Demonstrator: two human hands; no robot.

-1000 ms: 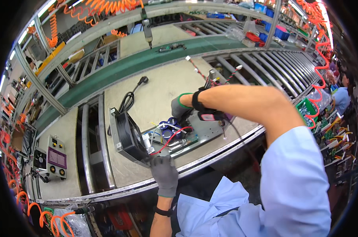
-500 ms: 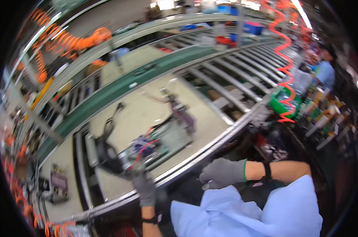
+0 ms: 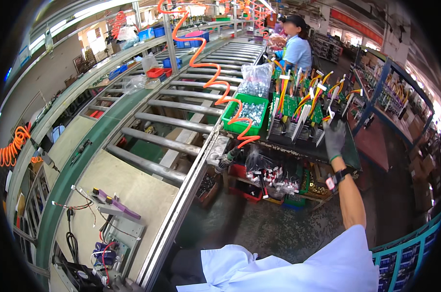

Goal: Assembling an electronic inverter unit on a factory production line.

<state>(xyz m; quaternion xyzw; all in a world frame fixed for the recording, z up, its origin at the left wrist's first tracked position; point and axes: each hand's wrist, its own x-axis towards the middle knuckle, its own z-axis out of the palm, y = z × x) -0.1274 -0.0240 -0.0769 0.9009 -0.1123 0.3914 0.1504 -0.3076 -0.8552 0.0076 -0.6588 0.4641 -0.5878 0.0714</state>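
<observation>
My right hand (image 3: 335, 138), in a grey glove, reaches to the near right end of a group of upright green circuit boards (image 3: 289, 104). Metal plates and yellow and red wires stand up from them. Its fingers look apart at the nearest board's edge, and I see nothing held. At the bottom edge, only part of my gloved left hand (image 3: 123, 284) shows beside a metal chassis (image 3: 128, 233); its fingers are mostly hidden. On that chassis sit a purple-wrapped part (image 3: 104, 254) and loose red wires. A black cable (image 3: 71, 246) lies to its left on the pale board (image 3: 147, 194).
A green bin (image 3: 245, 114) of small metal parts stands beside the roller conveyor (image 3: 181, 109). An orange coiled hose (image 3: 220, 87) hangs across it. Under the boards are bins of connectors (image 3: 279, 180). Further off is a co-worker (image 3: 297, 48) in blue. A blue frame rack (image 3: 405, 82) stands at right.
The view has swung right. My right hand has gone from near my body out to the circuit boards. My left hand now shows only at the bottom edge, by the chassis.
</observation>
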